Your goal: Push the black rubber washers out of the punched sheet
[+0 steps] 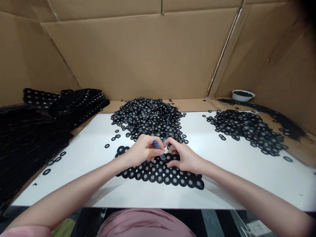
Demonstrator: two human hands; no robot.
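A blue slim tool (157, 145), its exact kind unclear, is pinched between the thumb and fingers of my left hand (143, 150). Its lower end points down at a black mat of joined rings (160, 177) with pale centres. My right hand (185, 158) curves over the mat's upper edge, thumb and index finger apart, the thumb resting at the rings. Its index fingertip comes close to my left fingertips. The other right fingers are partly hidden. Right behind both hands rises a large heap of loose black rings (150, 115).
A second heap of rings (246, 129) lies at the right, near a white bowl (243, 95) of dark bits. Folded black ring mats (77, 100) and a dark pile (26, 147) fill the left. Cardboard walls (145, 56) enclose the white board (91, 138).
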